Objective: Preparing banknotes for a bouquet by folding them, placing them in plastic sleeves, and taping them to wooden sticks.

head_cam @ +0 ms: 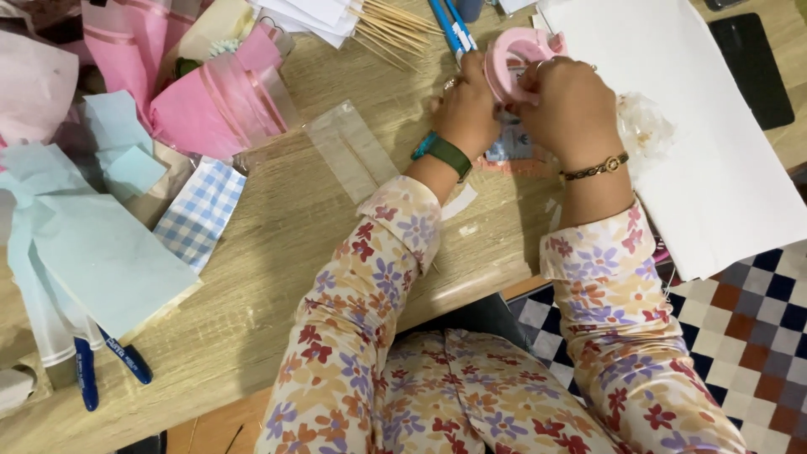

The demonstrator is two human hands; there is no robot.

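Observation:
Both my hands meet over a pink tape dispenser point(514, 52) near the far side of the wooden table point(277, 252). My left hand point(466, 108), with a green wristband and a ring, grips the dispenser's left side. My right hand point(572, 105), wearing a thin bracelet, closes over its right side, fingers curled at the tape. Under my hands lies a small blue-grey printed piece point(508, 147), mostly hidden. Crinkled clear wrap point(646, 126) sits just right of my right wrist.
A large white paper sheet point(714, 143) covers the right side. Wooden skewers point(395, 25) and blue pens point(450, 29) lie at the back. Pink wrapped bundles point(210, 101), light blue paper point(92, 252), a checked paper point(197, 214), a clear sleeve point(349, 151) and a dark phone point(752, 67) surround me.

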